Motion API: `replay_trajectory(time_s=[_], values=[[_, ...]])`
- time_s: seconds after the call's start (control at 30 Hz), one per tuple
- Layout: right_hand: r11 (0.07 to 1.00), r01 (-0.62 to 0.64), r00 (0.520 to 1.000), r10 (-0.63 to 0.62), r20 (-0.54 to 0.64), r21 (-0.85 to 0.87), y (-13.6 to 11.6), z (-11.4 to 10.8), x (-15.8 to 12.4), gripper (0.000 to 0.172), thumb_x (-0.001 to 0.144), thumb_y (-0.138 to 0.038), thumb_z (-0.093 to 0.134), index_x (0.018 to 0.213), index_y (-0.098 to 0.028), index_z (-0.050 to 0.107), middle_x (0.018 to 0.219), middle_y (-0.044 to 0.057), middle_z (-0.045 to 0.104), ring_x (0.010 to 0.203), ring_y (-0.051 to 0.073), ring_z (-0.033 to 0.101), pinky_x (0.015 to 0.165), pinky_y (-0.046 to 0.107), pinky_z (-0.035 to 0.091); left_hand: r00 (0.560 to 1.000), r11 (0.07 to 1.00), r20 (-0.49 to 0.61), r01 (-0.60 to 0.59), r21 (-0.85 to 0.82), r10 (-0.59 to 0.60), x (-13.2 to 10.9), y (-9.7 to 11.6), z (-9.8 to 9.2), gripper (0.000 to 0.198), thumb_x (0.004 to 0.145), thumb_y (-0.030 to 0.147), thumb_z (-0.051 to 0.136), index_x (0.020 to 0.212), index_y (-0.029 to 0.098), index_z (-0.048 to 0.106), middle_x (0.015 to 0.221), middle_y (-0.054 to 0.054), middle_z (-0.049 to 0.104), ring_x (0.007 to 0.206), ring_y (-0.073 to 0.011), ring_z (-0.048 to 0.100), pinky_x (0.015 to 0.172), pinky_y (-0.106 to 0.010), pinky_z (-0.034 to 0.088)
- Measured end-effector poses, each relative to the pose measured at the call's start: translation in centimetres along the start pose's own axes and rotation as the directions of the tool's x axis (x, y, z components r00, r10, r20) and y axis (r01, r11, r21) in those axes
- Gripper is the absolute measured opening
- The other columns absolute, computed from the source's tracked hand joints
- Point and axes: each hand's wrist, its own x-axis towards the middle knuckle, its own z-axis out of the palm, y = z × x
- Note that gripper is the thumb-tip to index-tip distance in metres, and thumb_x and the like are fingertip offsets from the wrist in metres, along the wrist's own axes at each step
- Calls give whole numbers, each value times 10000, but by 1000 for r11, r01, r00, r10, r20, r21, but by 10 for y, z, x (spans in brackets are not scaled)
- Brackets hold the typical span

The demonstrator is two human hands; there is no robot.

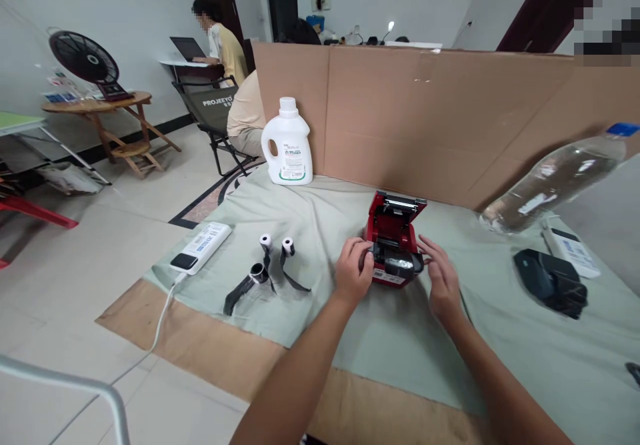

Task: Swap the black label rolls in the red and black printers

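A small red and black label printer (384, 274) sits on the pale green cloth with its lid (399, 206) raised. A glossy black ribbon piece (400, 263) lies across its front. My left hand (354, 268) is closed at the printer's left side, fingers curled at the end of the black piece. My right hand (440, 275) grips the right side, its fingertips at the other end of that piece. What exactly lies under the fingertips is partly hidden. To the left, several small rolls with black ribbon tails (270, 268) lie loose on the cloth.
A white power strip (203, 248) with a cord lies left, near a white detergent jug (289, 145). Behind stands a cardboard panel (400, 111). At right are a tilted water bottle (555, 178), a black plastic bundle (550, 283) and a white device (573, 251). People sit beyond.
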Motion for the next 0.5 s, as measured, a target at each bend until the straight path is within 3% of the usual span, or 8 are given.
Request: replay_trajectory(time_s=[0.07, 0.13, 0.2, 0.27, 0.3, 0.37, 0.43, 0.5], values=[[997, -36, 998, 40, 54, -74, -6, -9, 28, 423, 1004, -448, 395, 1107, -219, 736, 1172, 100, 727, 1101, 275, 659, 945, 430, 515, 1000, 1000, 2, 0, -4, 0, 0, 0, 0, 219, 970, 228, 465, 1088, 204, 648, 1118, -87, 623, 1084, -198, 609, 985, -350, 513], [977, -27, 967, 79, 241, -212, -10, -9, 61, 347, 957, -395, 471, 1016, -225, 769, 1015, 78, 766, 937, 257, 692, 879, 410, 527, 1000, 1000, -3, 2, -2, -2, 1, 1, -1, 214, 968, 226, 469, 1079, 203, 650, 1109, -86, 624, 1069, -198, 614, 974, -347, 517], [931, 84, 875, 101, 474, -354, -13, 0, 90, 296, 892, -301, 523, 1009, -234, 787, 1023, 73, 772, 959, 272, 682, 898, 422, 510, 1000, 1000, -3, 7, 5, -7, 1, 2, -2, 212, 968, 229, 471, 1076, 205, 651, 1108, -87, 628, 1062, -199, 617, 967, -346, 522], [851, 193, 766, 179, 617, -488, -16, 14, 111, 293, 825, -245, 580, 1021, -250, 797, 1047, 81, 769, 1068, 328, 639, 950, 492, 466, 1000, 1000, 0, 10, 12, -10, 2, 3, -2, 214, 972, 237, 470, 1080, 210, 653, 1107, -86, 632, 1059, -199, 621, 966, -345, 524], [807, 221, 724, 241, 647, -548, -18, 22, 118, 288, 794, -238, 619, 1016, -261, 800, 1036, 87, 767, 1110, 363, 610, 960, 540, 440, 1000, 1000, 0, 10, 13, -10, 2, 4, -3, 216, 974, 240, 470, 1084, 212, 654, 1106, -85, 633, 1059, -199, 623, 966, -344, 525], [746, 205, 683, 355, 639, -634, -22, 34, 125, 240, 740, -232, 695, 948, -269, 808, 952, 103, 762, 1145, 421, 567, 949, 624, 393, 1000, 1000, -2, 9, 12, -9, 2, 4, -4, 218, 974, 242, 472, 1090, 213, 655, 1103, -84, 637, 1055, -198, 629, 964, -342, 530], [737, 158, 686, 396, 610, -657, -24, 42, 127, 143, 710, -209, 734, 833, -240, 801, 855, 119, 744, 1141, 453, 554, 923, 666, 375, 1000, 1000, -2, 13, 15, -13, 2, 5, -4, 216, 970, 239, 482, 1096, 215, 656, 1099, -83, 643, 1047, -199, 634, 958, -341, 536], [748, 130, 726, 375, 577, -651, -25, 42, 126, 88, 699, -186, 745, 779, -209, 774, 836, 128, 735, 1116, 458, 570, 893, 666, 398, 1000, 1000, 0, 18, 23, -18, 2, 5, -4, 212, 964, 237, 495, 1100, 220, 658, 1094, -83, 649, 1039, -201, 637, 950, -341, 543]])
